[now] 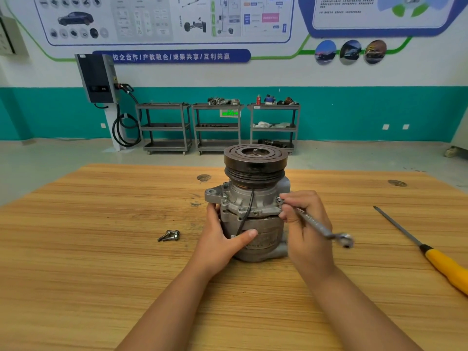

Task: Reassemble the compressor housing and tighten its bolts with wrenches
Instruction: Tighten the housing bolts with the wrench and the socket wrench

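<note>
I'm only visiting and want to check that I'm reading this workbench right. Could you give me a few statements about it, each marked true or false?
1. The compressor stands upright with its pulley on top. True.
2. The left hand holds the wrench. False: the right hand holds the wrench, and the left hand grips the compressor body.
3. Loose bolts lie on the table, left of the compressor. True.
4. The yellow-handled screwdriver is stuck into the compressor. False: it lies on the table off to the right, and neither hand touches it.
</note>
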### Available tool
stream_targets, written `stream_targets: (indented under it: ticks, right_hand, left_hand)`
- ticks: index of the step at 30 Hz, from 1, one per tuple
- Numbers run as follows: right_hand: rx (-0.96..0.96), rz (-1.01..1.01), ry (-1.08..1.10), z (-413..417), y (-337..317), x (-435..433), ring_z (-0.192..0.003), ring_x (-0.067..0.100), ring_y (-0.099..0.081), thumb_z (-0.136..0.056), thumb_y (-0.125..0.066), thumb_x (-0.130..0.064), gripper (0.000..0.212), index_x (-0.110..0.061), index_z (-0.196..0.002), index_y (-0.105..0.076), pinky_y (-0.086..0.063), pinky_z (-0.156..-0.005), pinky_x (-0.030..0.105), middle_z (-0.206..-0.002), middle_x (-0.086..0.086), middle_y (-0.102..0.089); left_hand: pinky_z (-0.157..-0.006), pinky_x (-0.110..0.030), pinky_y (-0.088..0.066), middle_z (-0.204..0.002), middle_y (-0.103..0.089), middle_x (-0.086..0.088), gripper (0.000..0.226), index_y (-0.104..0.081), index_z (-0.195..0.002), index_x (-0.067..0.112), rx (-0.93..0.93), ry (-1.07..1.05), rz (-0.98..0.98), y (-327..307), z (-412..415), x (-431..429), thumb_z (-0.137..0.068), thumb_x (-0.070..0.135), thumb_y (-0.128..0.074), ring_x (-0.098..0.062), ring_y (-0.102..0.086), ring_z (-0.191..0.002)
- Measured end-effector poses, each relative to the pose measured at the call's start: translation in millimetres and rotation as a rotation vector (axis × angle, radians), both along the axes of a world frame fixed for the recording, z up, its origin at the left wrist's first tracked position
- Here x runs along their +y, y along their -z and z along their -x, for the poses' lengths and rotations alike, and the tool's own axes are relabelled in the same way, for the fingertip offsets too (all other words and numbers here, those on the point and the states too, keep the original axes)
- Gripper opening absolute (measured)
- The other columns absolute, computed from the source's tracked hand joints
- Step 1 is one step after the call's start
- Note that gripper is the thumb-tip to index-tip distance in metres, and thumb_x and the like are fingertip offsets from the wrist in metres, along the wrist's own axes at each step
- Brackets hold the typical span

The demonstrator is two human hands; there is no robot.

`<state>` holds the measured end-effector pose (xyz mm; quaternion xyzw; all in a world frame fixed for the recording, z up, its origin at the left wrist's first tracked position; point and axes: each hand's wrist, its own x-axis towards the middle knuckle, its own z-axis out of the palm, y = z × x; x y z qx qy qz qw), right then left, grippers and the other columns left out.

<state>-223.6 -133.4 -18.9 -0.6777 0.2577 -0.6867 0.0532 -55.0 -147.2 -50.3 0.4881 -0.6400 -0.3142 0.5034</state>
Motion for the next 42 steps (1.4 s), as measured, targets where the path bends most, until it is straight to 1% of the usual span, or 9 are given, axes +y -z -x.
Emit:
stream_targets:
  ticks: [3, 8, 9, 11, 14, 19, 24, 34, 42]
  right_hand:
    - [0.155, 0.069, 0.116, 1, -4, 0, -0.085, 0.012, -0.057, -0.082, -0.066, 0.003, 0.005, 0.003, -0.086, -0.069, -0.049, -0.076, 0.018, -0.086, 0.013, -0.06]
    - [0.187, 0.029, 0.184, -7, -5, -1, -0.086, 0.006, -0.058, -0.073, -0.069, 0.017, 0.024, 0.001, -0.09, -0.074, -0.052, -0.074, 0.021, -0.085, 0.013, -0.061]
    - [0.183, 0.042, 0.156, -6, -5, -1, -0.088, 0.002, -0.058, -0.075, -0.067, 0.018, 0.025, 0.002, -0.092, -0.073, -0.052, -0.075, 0.02, -0.088, 0.013, -0.06]
    - [0.104, 0.062, 0.035, -4, -5, 1, -0.091, -0.003, -0.058, -0.084, -0.06, 0.011, 0.02, -0.001, -0.097, -0.07, -0.05, -0.078, 0.015, -0.092, 0.011, -0.059]
    - [-0.207, -0.145, -0.173, -2, -9, 3, -0.076, 0.013, -0.062, -0.094, -0.05, -0.016, 0.016, -0.02, -0.092, -0.065, -0.051, -0.073, 0.025, -0.086, 0.002, -0.063]
    - [-0.521, -0.393, -0.436, 4, -18, -1, -0.06, 0.014, -0.059, -0.093, -0.045, -0.01, 0.009, -0.018, -0.094, -0.047, -0.05, -0.058, 0.026, -0.08, 0.006, -0.069]
    - [-0.559, -0.547, -0.563, 13, -23, -8, -0.057, 0.013, -0.059, -0.097, -0.037, 0.004, 0.018, -0.011, -0.089, -0.043, -0.049, -0.054, 0.023, -0.075, 0.009, -0.07]
    - [-0.581, -0.578, -0.586, 14, -25, -7, -0.052, 0.014, -0.056, -0.096, -0.031, 0.006, 0.024, -0.009, -0.081, -0.042, -0.047, -0.05, 0.023, -0.069, 0.008, -0.068]
    - [-0.531, -0.711, -0.611, 23, -34, -8, -0.051, 0.016, -0.059, -0.096, -0.034, 0.004, 0.023, -0.007, -0.08, -0.047, -0.049, -0.049, 0.024, -0.074, 0.013, -0.071]
  left_hand:
    - [-0.081, -0.005, -0.036, -0.124, -0.046, 0.028, 0.071, -0.026, -0.112, 0.057, 0.0, -0.002, -0.009, -1, 1, 1, -0.068, 0.044, -0.079, 0.014, -0.045, -0.11]
    - [-0.092, -0.02, -0.041, -0.128, -0.049, 0.017, 0.072, -0.024, -0.117, 0.05, -0.016, 0.004, 0.004, 0, 1, -1, -0.071, 0.041, -0.079, -0.001, -0.05, -0.116]
    - [-0.091, -0.018, -0.041, -0.127, -0.049, 0.019, 0.072, -0.025, -0.116, 0.051, -0.018, 0.003, -0.001, 0, 1, -1, -0.071, 0.04, -0.08, 0.0, -0.05, -0.114]
    - [-0.083, -0.004, -0.037, -0.123, -0.047, 0.025, 0.071, -0.027, -0.112, 0.054, -0.01, 0.002, -0.002, 0, 0, -1, -0.07, 0.037, -0.082, 0.012, -0.048, -0.109]
    - [-0.079, 0.002, -0.034, -0.123, -0.044, 0.031, 0.07, -0.027, -0.109, 0.058, -0.004, 0.0, 0.001, -1, 1, 0, -0.066, 0.041, -0.08, 0.025, -0.042, -0.105]
    - [-0.078, 0.0, -0.034, -0.122, -0.043, 0.033, 0.071, -0.025, -0.109, 0.061, -0.015, 0.0, 0.007, 0, 0, 0, -0.071, 0.04, -0.08, 0.022, -0.041, -0.105]
    - [-0.076, 0.004, -0.035, -0.121, -0.043, 0.032, 0.07, -0.027, -0.109, 0.059, -0.02, 0.004, 0.015, 1, -1, -1, -0.073, 0.033, -0.08, 0.028, -0.041, -0.101]
    - [-0.075, 0.006, -0.033, -0.121, -0.043, 0.032, 0.07, -0.025, -0.11, 0.06, -0.021, -0.003, 0.009, 0, 0, 0, -0.07, 0.041, -0.08, 0.032, -0.04, -0.1]
    - [-0.077, 0.002, -0.036, -0.122, -0.047, 0.029, 0.068, -0.028, -0.11, 0.055, -0.019, -0.001, -0.008, 2, -1, -1, -0.074, 0.029, -0.08, 0.027, -0.043, -0.102]
